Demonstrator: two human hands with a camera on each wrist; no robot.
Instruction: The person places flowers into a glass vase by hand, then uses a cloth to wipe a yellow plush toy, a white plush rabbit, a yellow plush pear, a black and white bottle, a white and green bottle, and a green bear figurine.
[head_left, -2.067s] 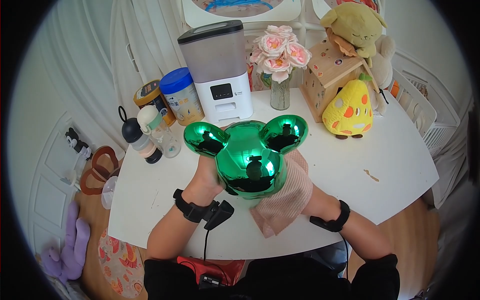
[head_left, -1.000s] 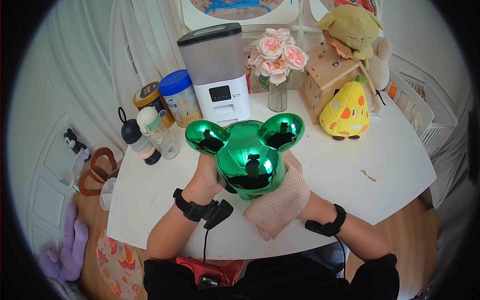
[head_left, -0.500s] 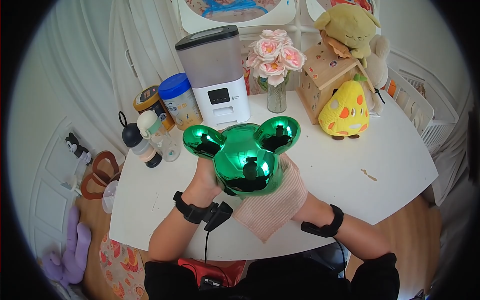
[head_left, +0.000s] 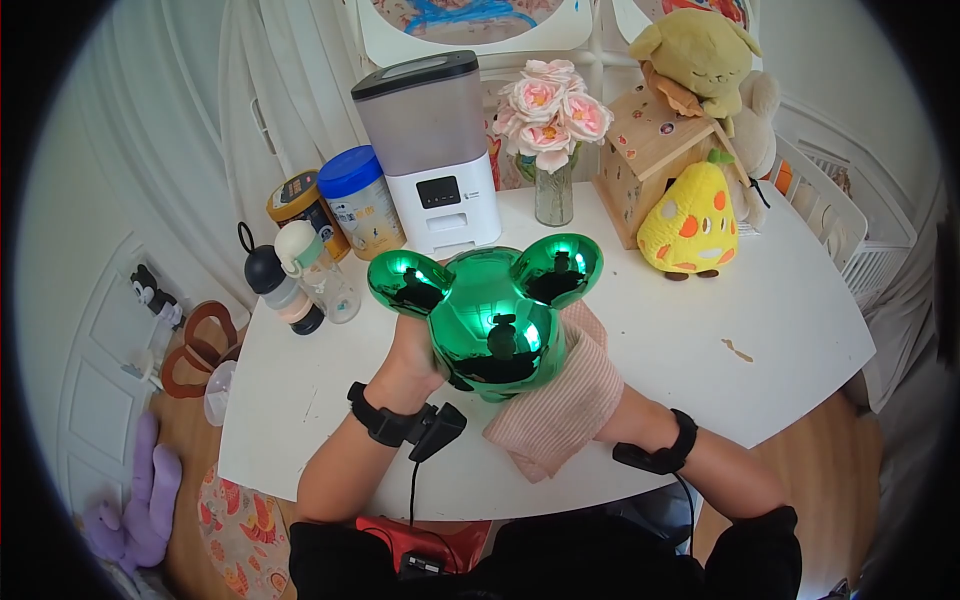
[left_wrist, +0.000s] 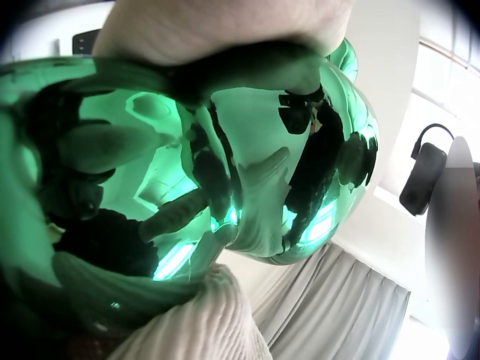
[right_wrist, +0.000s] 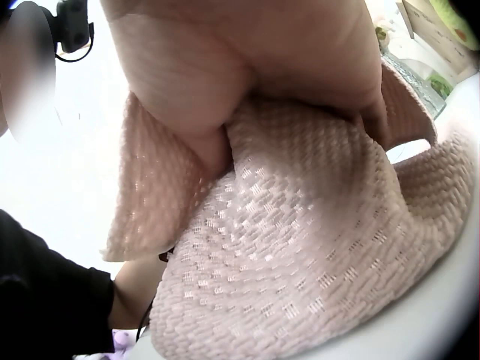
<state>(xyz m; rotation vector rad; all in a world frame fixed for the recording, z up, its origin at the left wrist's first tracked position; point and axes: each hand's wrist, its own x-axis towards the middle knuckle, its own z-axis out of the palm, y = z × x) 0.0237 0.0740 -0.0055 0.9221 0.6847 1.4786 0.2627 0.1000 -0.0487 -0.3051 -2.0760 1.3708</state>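
A shiny metallic-green bear-shaped figurine (head_left: 492, 325) with two round ears is held up over the table. My left hand (head_left: 412, 360) grips it by its left side; in the left wrist view that hand (left_wrist: 225, 26) lies along the glossy surface. A pink ribbed cloth (head_left: 560, 410) drapes from my right hand (right_wrist: 247, 67), whose fingers are curled into the fabric. The cloth (left_wrist: 206, 322) lies against the figurine's lower right side. In the head view it covers most of the right hand's fingers.
Behind the figurine stand a pet feeder (head_left: 445, 200), a blue-lidded can (head_left: 362, 200), a dark can (head_left: 310, 210), two bottles and a glass vase (head_left: 554, 195) of roses. A yellow pear plush (head_left: 690, 225) leans by a wooden house (head_left: 650, 150) at the right.
The cloth and right hand have shifted left and down along the figurine's side, then slightly back right and up. My left hand keeps its grip; the figurine stays nearly in place.
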